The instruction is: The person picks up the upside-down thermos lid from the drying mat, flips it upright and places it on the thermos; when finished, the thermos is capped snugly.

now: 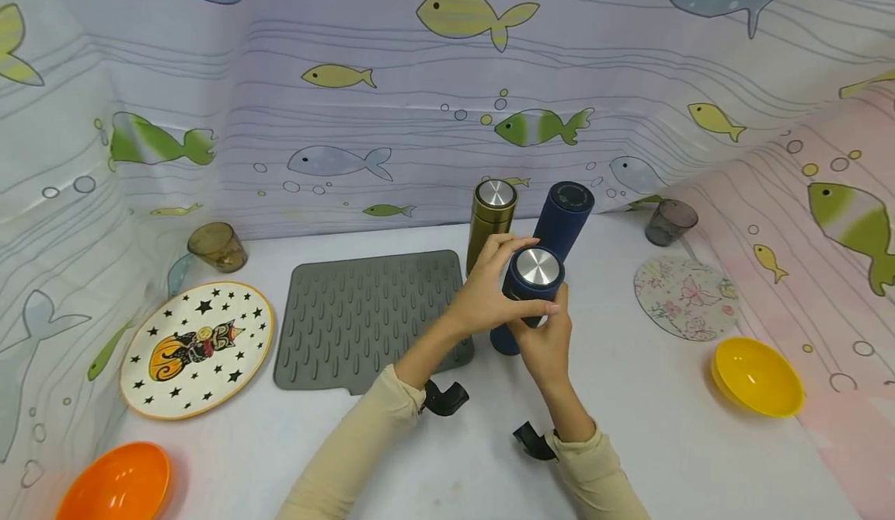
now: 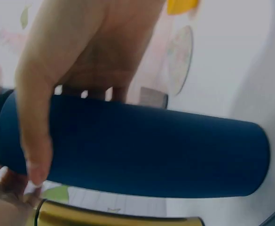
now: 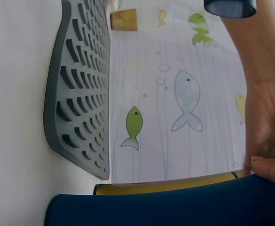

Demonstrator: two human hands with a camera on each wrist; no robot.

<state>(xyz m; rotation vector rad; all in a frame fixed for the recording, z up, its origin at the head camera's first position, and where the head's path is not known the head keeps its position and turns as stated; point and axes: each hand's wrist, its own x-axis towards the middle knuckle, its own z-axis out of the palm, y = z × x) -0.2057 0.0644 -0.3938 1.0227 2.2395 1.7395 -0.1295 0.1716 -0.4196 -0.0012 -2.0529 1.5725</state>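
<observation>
A navy blue thermos bottle (image 1: 505, 339) with a round silver-topped lid (image 1: 538, 266) stands upright between the two hands. My left hand (image 1: 485, 294) grips it around the lid, thumb across the near side and fingers behind. Lower down, my right hand (image 1: 547, 345) holds the body, and the left wrist view shows its thumb (image 2: 35, 136) across the navy wall. Whether the base touches the table cannot be told. Just behind stand a gold thermos bottle (image 1: 492, 213) and a second navy bottle (image 1: 565, 221) with a dark top.
A grey ridged drying mat (image 1: 370, 322) lies left of the bottles. Farther left are an owl-patterned plate (image 1: 199, 349), an amber cup (image 1: 218, 246) and an orange bowl (image 1: 119, 485). On the right are a dark cup (image 1: 670, 222), a floral round board (image 1: 687, 298) and a yellow bowl (image 1: 758, 376).
</observation>
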